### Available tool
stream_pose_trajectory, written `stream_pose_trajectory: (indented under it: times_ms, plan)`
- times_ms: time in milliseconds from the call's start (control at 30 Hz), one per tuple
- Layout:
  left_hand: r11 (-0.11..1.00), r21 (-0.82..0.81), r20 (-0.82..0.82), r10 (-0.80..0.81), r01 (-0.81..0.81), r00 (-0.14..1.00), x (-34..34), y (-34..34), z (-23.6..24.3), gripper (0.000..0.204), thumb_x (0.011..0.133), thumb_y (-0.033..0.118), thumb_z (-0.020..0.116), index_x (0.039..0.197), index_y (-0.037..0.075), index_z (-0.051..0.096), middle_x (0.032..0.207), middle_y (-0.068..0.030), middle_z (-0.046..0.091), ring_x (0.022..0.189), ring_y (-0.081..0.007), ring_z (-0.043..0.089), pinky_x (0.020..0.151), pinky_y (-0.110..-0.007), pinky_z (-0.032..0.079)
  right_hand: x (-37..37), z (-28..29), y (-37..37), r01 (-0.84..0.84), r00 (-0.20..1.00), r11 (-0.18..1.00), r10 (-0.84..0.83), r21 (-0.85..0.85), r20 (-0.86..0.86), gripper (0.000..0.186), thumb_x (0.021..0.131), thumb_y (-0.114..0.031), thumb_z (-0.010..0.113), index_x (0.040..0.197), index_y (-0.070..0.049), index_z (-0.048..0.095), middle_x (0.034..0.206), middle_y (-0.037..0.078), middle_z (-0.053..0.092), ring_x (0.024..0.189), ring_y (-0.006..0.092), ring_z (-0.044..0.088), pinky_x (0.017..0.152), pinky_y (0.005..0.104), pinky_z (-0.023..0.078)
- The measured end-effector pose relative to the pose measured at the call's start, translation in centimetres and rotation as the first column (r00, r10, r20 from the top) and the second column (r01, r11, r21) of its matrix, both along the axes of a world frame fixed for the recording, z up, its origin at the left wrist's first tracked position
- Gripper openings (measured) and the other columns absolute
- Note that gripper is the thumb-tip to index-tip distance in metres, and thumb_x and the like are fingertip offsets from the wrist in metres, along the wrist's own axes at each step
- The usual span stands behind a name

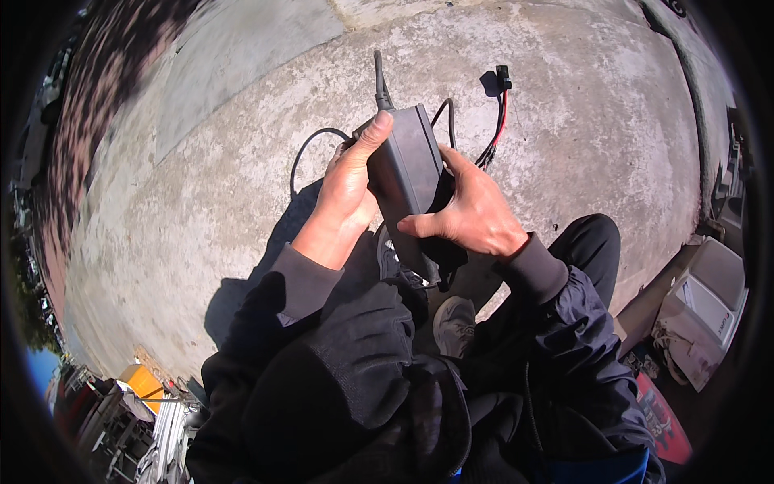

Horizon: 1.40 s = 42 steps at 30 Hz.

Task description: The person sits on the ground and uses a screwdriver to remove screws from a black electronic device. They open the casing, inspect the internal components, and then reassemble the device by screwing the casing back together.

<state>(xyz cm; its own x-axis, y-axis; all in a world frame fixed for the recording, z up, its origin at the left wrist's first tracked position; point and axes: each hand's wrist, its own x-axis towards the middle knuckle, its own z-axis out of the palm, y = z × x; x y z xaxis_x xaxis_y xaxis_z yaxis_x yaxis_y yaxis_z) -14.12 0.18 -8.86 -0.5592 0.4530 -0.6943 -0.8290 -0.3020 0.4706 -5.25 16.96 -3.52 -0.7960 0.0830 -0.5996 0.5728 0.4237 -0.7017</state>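
A long black box with cables (405, 165), much like a charger or battery pack, is held up in front of me, tilted, its far end pointing away. Along its left side my left hand (345, 189) is closed, with the thumb on top near the far end. My right hand (477, 211) grips the right side, its thumb across the nearer part. A thick dark cable (380, 81) sticks out of the far end. Beyond my right hand, red and black wires (500, 125) run to a small black connector (503, 77). The box's underside is hidden.
Rough concrete ground (242, 153) lies below, sunlit, with shadows on it. My shoe (455, 324) is under the box. At right stand a white container (701, 310) and a red item (663, 419). A yellow box (142, 385) and clutter are at lower left.
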Motion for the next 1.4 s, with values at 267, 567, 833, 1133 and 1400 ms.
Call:
stream_pose_trajectory:
  times_ms: [267, 567, 833, 1133, 1400]
  plan:
    - [0.935, 0.281, -0.251, -0.147, 0.217, 0.957, 0.6, -1.7, 4.2, 0.081, 0.096, 0.035, 0.087, 0.156, -0.004, 0.05, 0.14, -0.0188, 0.071, 0.126, -0.0274, 0.072, 0.11, -0.044, 0.06, 2.5, 2.6, 4.1, 0.166, 0.919, 0.778, -0.344, -0.605, -0.191, 0.105, 0.069, -0.025, 0.093, 0.16, 0.003, 0.049, 0.15, 0.013, 0.061, 0.142, 0.0254, 0.057, 0.123, 0.0404, 0.04]
    - [0.838, 0.545, 0.178, -0.154, 0.033, 0.972, 3.5, -0.6, 1.0, 0.066, 0.085, 0.021, 0.081, 0.143, -0.006, 0.064, 0.128, -0.0203, 0.076, 0.112, -0.0308, 0.077, 0.103, -0.044, 0.064, 3.4, -0.8, 3.9, 0.39, 0.818, 0.425, -0.567, -0.817, 0.095, 0.093, 0.094, -0.023, 0.085, 0.169, 0.004, 0.037, 0.159, 0.018, 0.056, 0.145, 0.0278, 0.058, 0.124, 0.0416, 0.043]
    - [0.891, 0.453, 0.183, -0.096, 0.003, 0.978, 3.9, -1.1, -0.5, 0.073, 0.082, 0.027, 0.078, 0.144, -0.009, 0.063, 0.133, -0.0253, 0.075, 0.113, -0.0376, 0.078, 0.104, -0.049, 0.064, 3.4, -2.3, 4.8, 0.527, 0.746, 0.364, -0.631, -0.768, 0.213, 0.075, 0.1, -0.002, 0.067, 0.169, 0.001, 0.038, 0.151, 0.016, 0.064, 0.127, 0.0211, 0.067, 0.114, 0.0371, 0.049]
    - [0.88, 0.474, 0.189, -0.075, -0.023, 0.979, 3.6, -1.3, 1.0, 0.078, 0.078, 0.028, 0.078, 0.146, -0.008, 0.062, 0.132, -0.0253, 0.075, 0.114, -0.0385, 0.078, 0.105, -0.052, 0.064, 3.9, -2.9, 3.3, 0.519, 0.754, 0.439, -0.639, -0.734, 0.151, 0.088, 0.09, 0.013, 0.052, 0.173, 0.005, 0.025, 0.169, 0.021, 0.045, 0.139, 0.0198, 0.058, 0.12, 0.0328, 0.043]
    - [0.889, 0.457, 0.205, -0.091, -0.013, 0.974, 3.9, -1.5, 1.4, 0.082, 0.073, 0.027, 0.082, 0.146, -0.006, 0.062, 0.13, -0.0237, 0.076, 0.111, -0.0367, 0.079, 0.1, -0.05, 0.067, 3.9, -3.7, 3.5, 0.38, 0.914, 0.614, -0.365, -0.692, 0.177, 0.071, 0.104, -0.004, 0.06, 0.171, 0.002, 0.036, 0.168, 0.011, 0.049, 0.152, 0.0183, 0.048, 0.126, 0.035, 0.037]
